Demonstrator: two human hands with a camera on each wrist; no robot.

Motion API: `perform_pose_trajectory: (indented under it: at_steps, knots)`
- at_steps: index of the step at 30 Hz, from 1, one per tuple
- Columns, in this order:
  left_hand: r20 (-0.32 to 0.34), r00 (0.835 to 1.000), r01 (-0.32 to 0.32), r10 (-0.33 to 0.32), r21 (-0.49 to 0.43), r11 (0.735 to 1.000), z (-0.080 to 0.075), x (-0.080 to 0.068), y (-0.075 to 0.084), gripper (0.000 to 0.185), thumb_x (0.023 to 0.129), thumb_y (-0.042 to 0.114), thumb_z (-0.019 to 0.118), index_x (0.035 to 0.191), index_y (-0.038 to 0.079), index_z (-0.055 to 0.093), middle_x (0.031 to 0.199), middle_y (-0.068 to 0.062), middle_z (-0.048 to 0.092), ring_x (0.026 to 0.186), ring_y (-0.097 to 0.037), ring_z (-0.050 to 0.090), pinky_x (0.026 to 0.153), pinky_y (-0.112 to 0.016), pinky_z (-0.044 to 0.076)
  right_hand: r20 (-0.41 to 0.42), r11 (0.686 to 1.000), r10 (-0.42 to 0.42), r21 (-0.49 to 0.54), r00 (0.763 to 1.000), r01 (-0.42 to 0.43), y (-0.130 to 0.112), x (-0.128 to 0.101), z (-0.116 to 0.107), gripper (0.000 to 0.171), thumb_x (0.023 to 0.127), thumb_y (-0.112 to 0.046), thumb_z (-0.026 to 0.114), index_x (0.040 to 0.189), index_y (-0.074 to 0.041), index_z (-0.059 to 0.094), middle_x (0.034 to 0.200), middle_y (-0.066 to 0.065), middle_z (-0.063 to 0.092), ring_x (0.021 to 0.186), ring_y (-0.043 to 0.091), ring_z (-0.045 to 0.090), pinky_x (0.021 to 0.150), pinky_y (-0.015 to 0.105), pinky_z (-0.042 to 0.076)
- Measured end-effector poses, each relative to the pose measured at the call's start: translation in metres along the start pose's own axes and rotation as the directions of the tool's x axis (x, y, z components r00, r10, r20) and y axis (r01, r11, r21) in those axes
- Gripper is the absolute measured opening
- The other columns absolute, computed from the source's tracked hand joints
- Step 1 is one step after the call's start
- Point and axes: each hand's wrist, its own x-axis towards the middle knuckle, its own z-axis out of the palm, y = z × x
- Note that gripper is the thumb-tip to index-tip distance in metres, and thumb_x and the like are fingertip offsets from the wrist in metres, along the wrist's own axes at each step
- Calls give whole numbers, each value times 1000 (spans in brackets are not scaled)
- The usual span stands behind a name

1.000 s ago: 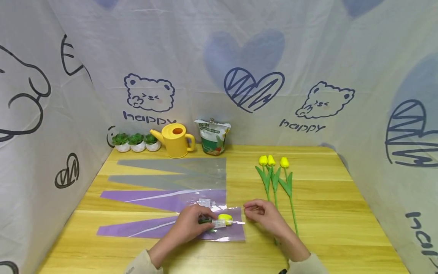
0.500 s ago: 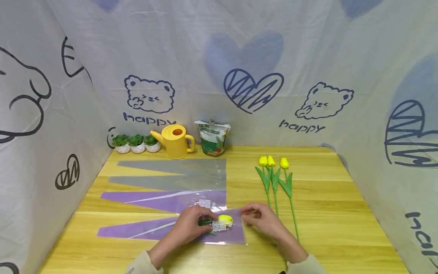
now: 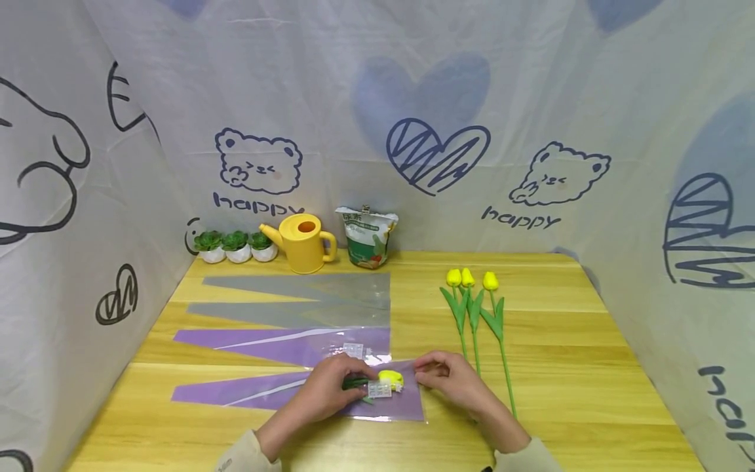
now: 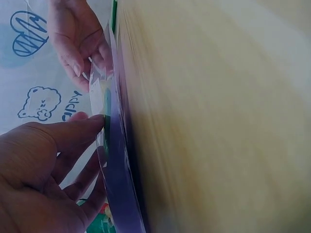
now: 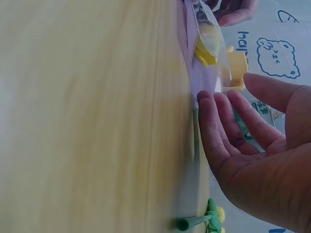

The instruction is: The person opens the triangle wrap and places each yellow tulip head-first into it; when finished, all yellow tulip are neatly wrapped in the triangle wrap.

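Note:
A purple cone-shaped plastic sleeve (image 3: 265,391) lies flat near the table's front edge, with a yellow tulip (image 3: 389,377) inside its wide end. A small white label (image 3: 379,389) sits on the film beside the bloom. My left hand (image 3: 327,390) rests on the sleeve over the green stem. In the left wrist view its fingers (image 4: 73,133) are stretched out and touch the clear film (image 4: 119,194). My right hand (image 3: 451,380) is at the sleeve's wide right end. In the right wrist view its fingers (image 5: 214,126) are straight and hold nothing, close to the sleeve's edge (image 5: 197,80).
Three loose yellow tulips (image 3: 472,308) lie to the right of my hands. A second purple sleeve (image 3: 283,344) and two grey ones (image 3: 307,288) lie behind. A yellow watering can (image 3: 303,242), a printed bag (image 3: 366,236) and small potted plants (image 3: 236,244) line the back. Cloth walls enclose the table.
My right hand has slid a little to the left, up to the sleeve's wide end. The left hand has stayed on the stem.

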Motion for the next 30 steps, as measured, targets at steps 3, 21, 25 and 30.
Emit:
perform_pose_trajectory:
  at_steps: [3,21,25,30]
  knots:
    - [6,1000,0,0,0,1000,0,0,0,30,81,8,86,107,23,81,105,9,78,95,-12,67,89,-35,53,-5,1000,7,-3,1000,-7,-1,0,0,27,94,-11,74,117,3,71,107,15,74,90,20,68,77,24,57]
    - [60,998,-10,12,-28,1000,-7,0,-1,32,81,8,85,110,22,80,110,8,78,103,-15,69,95,-39,54,-117,997,-10,-75,993,1,-11,-25,-63,40,101,-22,68,133,3,64,124,22,69,104,32,71,87,37,60]
    - [71,997,-2,5,-45,999,-9,2,-1,31,81,10,86,109,22,80,107,8,78,99,-14,70,91,-36,55,-206,994,12,-105,979,-34,-6,-37,-88,43,102,-25,68,135,2,62,127,20,68,102,29,72,87,36,61]
    - [66,998,-10,14,-63,998,-17,11,-1,28,84,10,85,110,19,79,106,5,78,94,-14,71,85,-34,57,-299,987,49,-129,953,-92,6,-49,-114,44,101,-22,69,136,3,61,127,22,66,101,25,72,84,33,61]
